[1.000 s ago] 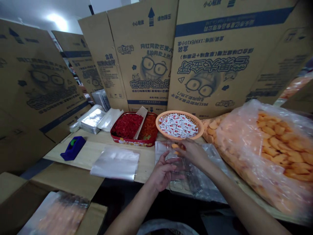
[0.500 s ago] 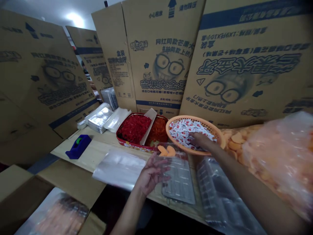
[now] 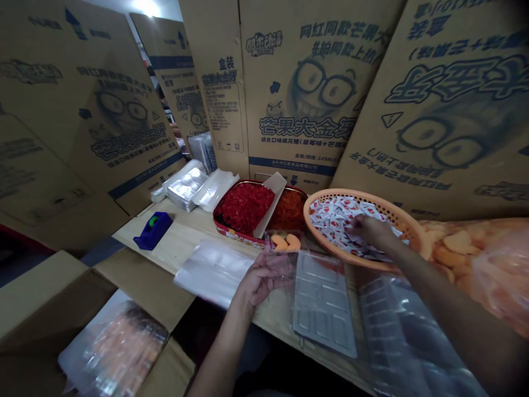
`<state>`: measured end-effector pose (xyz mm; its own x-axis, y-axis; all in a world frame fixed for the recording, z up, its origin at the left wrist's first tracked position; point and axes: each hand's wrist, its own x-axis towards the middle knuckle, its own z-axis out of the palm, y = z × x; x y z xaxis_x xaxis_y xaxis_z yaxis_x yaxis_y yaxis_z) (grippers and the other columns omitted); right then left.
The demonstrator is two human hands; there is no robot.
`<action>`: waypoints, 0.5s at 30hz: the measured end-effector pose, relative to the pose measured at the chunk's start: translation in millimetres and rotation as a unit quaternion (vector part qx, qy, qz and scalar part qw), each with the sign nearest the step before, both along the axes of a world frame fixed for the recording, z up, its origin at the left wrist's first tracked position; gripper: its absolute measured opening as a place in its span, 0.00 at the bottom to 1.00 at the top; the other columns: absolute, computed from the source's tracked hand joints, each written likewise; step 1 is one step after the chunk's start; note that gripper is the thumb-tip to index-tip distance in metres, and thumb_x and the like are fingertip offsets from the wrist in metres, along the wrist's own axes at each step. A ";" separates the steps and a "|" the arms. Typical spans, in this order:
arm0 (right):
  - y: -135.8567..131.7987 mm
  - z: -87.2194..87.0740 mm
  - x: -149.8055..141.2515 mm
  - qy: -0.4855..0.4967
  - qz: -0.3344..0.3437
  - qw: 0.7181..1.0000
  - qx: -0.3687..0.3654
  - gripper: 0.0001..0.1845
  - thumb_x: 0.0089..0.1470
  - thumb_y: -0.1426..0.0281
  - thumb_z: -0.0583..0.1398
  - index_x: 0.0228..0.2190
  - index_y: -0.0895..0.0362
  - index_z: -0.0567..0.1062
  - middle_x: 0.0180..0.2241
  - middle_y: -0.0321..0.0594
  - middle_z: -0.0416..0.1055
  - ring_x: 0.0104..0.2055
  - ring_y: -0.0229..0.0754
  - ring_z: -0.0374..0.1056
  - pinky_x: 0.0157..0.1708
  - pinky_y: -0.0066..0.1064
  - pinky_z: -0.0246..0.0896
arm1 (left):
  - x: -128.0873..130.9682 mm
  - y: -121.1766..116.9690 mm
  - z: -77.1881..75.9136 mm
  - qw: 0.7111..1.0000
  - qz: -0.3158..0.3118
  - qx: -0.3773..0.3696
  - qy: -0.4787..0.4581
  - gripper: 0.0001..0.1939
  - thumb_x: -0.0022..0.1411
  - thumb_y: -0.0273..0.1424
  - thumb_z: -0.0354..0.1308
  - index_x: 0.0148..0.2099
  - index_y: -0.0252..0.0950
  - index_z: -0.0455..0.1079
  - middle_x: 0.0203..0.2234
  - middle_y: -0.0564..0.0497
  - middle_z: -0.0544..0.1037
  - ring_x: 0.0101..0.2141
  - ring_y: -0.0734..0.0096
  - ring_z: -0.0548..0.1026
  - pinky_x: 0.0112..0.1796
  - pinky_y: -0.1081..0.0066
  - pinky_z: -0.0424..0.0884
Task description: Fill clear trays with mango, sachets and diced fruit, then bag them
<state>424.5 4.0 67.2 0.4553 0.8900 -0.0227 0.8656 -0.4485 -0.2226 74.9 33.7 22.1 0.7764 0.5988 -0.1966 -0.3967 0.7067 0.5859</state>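
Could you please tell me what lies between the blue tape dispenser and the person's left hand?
A flat clear plastic bag lies there, in the head view.

The carton [image 3: 289, 94] before me reads 芒果大金牙 in large blue characters, with 网红同款芒果大 above; its side panel [image 3: 219, 94] reads 盒装, and an upright arrow is printed higher up.

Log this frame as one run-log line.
left hand: holds clear plastic tray with orange pieces | right hand: among white sachets in orange basket
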 end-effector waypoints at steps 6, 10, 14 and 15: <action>16.3 48.7 -89.8 0.190 0.249 0.943 0.112 0.16 0.50 0.56 0.54 0.25 0.57 0.70 0.27 0.39 0.70 0.29 0.41 0.65 0.30 0.31 0.57 | -0.7 4.2 -2.4 1.000 -0.022 0.008 -0.019 0.38 0.44 0.14 0.55 0.57 0.45 0.58 0.49 0.45 0.71 0.46 0.53 0.73 0.45 0.50 0.67; 31.0 42.7 -157.5 0.219 0.401 0.889 0.024 0.09 0.50 0.68 0.55 0.24 0.57 0.72 0.27 0.38 0.71 0.29 0.38 0.64 0.31 0.29 0.56 | -1.1 3.4 -1.1 0.999 -0.034 0.021 -0.026 0.36 0.44 0.14 0.56 0.56 0.44 0.60 0.43 0.48 0.75 0.45 0.55 0.73 0.46 0.51 0.67; 36.1 29.4 -178.3 0.212 0.430 0.877 0.012 0.07 0.49 0.70 0.56 0.26 0.56 0.75 0.29 0.38 0.72 0.33 0.39 0.66 0.34 0.30 0.56 | -1.9 4.6 0.4 0.999 -0.026 0.017 -0.020 0.35 0.45 0.16 0.57 0.56 0.44 0.60 0.37 0.51 0.76 0.38 0.61 0.77 0.45 0.52 0.67; 36.7 28.7 -174.4 0.216 0.429 0.877 0.018 0.08 0.49 0.69 0.56 0.28 0.55 0.76 0.31 0.38 0.72 0.34 0.40 0.66 0.34 0.30 0.57 | -2.0 5.1 0.8 0.999 -0.025 0.010 -0.022 0.35 0.46 0.17 0.57 0.56 0.45 0.60 0.38 0.51 0.76 0.37 0.61 0.77 0.45 0.51 0.68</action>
<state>250.2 40.7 95.9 -0.4270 0.9042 0.0079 0.7118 0.3415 -0.6138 72.9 38.8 22.9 0.8132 0.5621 -0.1509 -0.3859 0.7149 0.5830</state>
